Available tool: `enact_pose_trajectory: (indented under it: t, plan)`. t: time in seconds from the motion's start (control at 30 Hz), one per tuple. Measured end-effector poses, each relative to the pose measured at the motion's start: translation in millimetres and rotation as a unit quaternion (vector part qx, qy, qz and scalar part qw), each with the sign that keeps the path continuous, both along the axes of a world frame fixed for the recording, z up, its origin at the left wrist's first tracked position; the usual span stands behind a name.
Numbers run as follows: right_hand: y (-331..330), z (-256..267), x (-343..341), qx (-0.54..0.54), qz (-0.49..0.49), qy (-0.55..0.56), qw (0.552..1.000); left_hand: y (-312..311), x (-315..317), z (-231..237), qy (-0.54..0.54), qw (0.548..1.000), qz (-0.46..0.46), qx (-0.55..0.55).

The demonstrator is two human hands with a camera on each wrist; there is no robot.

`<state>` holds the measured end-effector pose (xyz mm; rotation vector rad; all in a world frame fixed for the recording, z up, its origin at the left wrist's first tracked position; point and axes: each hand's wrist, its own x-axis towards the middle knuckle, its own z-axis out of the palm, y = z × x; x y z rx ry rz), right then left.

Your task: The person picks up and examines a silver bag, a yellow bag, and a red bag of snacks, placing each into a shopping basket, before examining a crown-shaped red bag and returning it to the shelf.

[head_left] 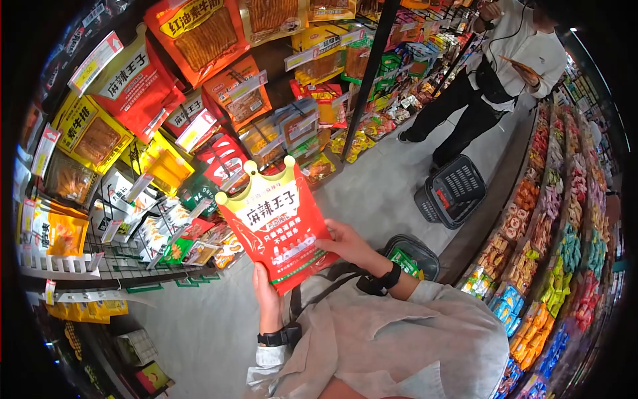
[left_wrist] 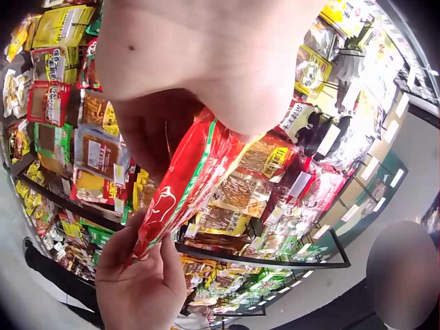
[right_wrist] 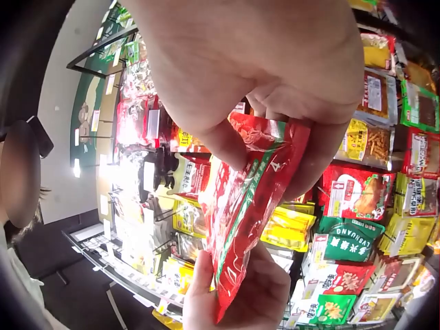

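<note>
A red snack bag (head_left: 286, 233) with a yellow-green, crown-shaped top is held up in front of the body, its printed front toward the head camera. My left hand (head_left: 268, 300) grips its lower left corner, the thumb lying along the edge. On the opposite side, my right hand (head_left: 353, 247) pinches the lower right edge with the thumb over the front. The left wrist view shows the red bag (left_wrist: 182, 182) edge-on between both hands. In the right wrist view, the right thumb and fingers close round the bag's end (right_wrist: 251, 172); most of the bag's back is hidden.
Hanging snack packs (head_left: 199, 40) with price tags fill the rack at left. Candy bins (head_left: 531, 233) line the right side. A dark basket (head_left: 455, 193) stands on the grey floor, and another basket (head_left: 428, 256) holds a green pack. Someone in a white top (head_left: 531, 46) stands farther back.
</note>
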<state>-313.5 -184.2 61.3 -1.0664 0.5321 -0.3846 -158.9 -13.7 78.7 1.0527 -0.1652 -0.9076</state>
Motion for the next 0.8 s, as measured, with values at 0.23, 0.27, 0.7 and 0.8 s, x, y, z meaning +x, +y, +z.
enact_pose_trajectory:
  t: [0.23,0.27,0.7,0.8]
  plan:
    - [-2.9,9.0,4.0,0.012,0.018,-0.021,1.000,3.4,3.5,-5.4,-0.023,1.000,-0.004,-0.011]
    - [-2.3,12.9,3.8,0.007,0.020,-0.018,1.000,4.5,2.6,-3.7,-0.023,1.000,-0.002,-0.014]
    - [-14.3,30.5,6.6,0.035,0.054,-0.009,0.998,1.7,6.2,-1.6,-0.029,0.997,-0.038,-0.058]
    - [-14.7,19.1,7.7,0.016,0.043,-0.030,0.999,-1.6,4.7,-4.2,-0.042,0.998,-0.021,-0.038]
